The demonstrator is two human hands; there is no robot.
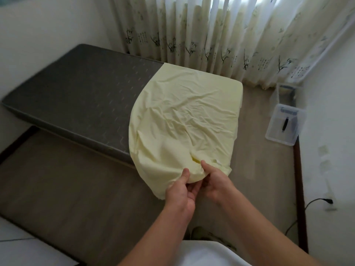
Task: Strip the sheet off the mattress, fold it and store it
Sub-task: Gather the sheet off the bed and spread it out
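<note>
closest in, the left hand [179,191] and the right hand [214,181] sit side by side, both pinching the gathered near edge of the pale yellow sheet [184,116], thumbs on top and fingers curled under the bunched hem. from that grip the sheet runs up and away over the end of the dark grey mattress [80,95] just beyond the hands; to the left of the hands the mattress is already bare, while the far corners ahead of the hands look still hooked on. the cloth looks thin, soft and light, creasing wherever it is drawn (it will likely sag and slide rather than hold a fold), so the sensible holds are probably the hem and the corners, not the loose middle. well off to the right of the hands, on the floor by the wall, stands a clear plastic bin [284,125] with a small dark object lying in it, too small to name; behind it is a second clear container [286,93], its contents unclear. beyond everything hangs a printed curtain [221,33].
</note>
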